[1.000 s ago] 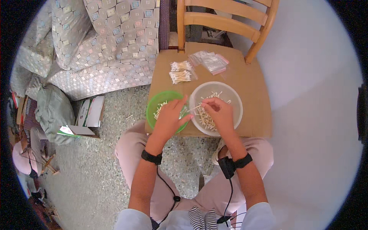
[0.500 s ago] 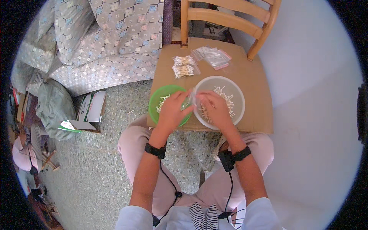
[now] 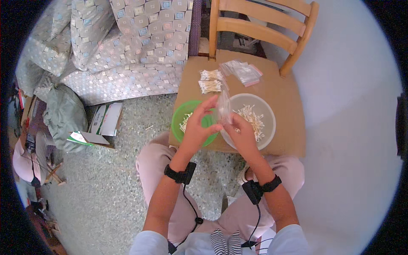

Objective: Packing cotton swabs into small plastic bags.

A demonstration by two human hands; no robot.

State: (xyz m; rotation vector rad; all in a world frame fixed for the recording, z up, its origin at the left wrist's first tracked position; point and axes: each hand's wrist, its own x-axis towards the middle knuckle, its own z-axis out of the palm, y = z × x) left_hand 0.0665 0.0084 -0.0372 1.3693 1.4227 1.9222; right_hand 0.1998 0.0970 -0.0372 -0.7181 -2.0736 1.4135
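A small clear zip bag (image 3: 224, 106) is held up above the gap between two bowls. My right hand (image 3: 243, 135) pinches its lower end; whether swabs lie inside is hard to see. Beside the bag, my left hand (image 3: 199, 126) curves with thumb and fingers apart, the fingertips close to the plastic. Beneath the left hand stands a green bowl (image 3: 175, 123) with some cotton swabs (image 3: 185, 122). A whitish bowl (image 3: 272, 123) under the right hand holds a loose heap of cotton swabs (image 3: 253, 120).
Filled bags of cotton swabs (image 3: 210, 86) and a stack of flat clear bags (image 3: 242, 73) lie behind the bowls on the cardboard-covered chair seat (image 3: 291, 110). A wall (image 3: 352, 127) rises at right. At left are an opened carton (image 3: 104, 121) and a patterned sofa (image 3: 144, 76).
My hands have drawn apart slightly, and the bag now stands upright between them. My left thumb and fingers have spread. The whole view has shifted a little.
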